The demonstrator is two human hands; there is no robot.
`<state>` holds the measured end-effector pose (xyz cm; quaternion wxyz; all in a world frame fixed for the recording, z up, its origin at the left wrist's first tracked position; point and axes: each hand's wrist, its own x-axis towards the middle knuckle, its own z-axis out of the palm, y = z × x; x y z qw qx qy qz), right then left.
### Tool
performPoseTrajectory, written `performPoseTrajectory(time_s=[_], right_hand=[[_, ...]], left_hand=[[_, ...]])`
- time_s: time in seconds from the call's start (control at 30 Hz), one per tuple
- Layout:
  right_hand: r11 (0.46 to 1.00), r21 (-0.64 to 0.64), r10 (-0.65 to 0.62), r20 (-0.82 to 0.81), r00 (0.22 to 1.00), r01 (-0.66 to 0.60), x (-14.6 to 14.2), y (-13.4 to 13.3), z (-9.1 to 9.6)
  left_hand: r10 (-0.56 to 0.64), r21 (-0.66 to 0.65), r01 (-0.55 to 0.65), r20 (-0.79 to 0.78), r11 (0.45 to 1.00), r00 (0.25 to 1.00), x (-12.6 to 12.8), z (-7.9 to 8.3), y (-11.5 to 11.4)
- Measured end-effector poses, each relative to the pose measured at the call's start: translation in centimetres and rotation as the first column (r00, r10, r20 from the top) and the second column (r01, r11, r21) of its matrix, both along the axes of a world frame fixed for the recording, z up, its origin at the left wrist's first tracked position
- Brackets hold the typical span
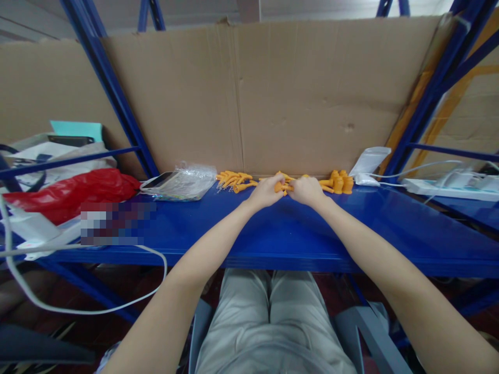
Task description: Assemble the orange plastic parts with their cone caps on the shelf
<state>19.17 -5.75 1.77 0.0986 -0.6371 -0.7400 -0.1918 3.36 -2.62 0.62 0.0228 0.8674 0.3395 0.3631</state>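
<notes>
My left hand point(267, 192) and my right hand point(307, 191) meet over the blue shelf, both with fingers closed. Between them shows a small orange piece point(279, 187), gripped from either side; its exact kind is too small to make out. Left of my hands lies a pile of orange stick-like pieces point(233, 179) with small metal bits point(224, 189) at its front edge. On the right, several thicker orange pieces point(343, 183) stand upright in a cluster. More orange pieces lie behind my hands, partly hidden by them.
A cardboard sheet point(312, 93) backs the blue shelf point(273, 234). At left are a clear plastic bag point(191, 184), a red bag point(86, 192) and a looping white cable point(97, 311). A small white bag point(368, 165) and a power strip point(452, 189) lie right, near a blue post point(424, 98).
</notes>
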Motion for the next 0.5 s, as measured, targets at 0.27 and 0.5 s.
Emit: performPoseTrajectory(time_s=[0.27, 0.5], right_hand=[[0.999, -0.049, -0.009, 0.096, 0.995, 0.014, -0.52, -0.33, -0.03], [1.000, -0.018, -0.015, 0.133, 0.991, 0.018, -0.80, -0.61, 0.19]], left_hand=[[0.000, -0.422, 0.072, 0.166, 0.904, 0.986, 0.25, 0.33, -0.43], [0.059, -0.535, 0.067, 0.215, 0.842, 0.975, 0.33, 0.67, -0.85]])
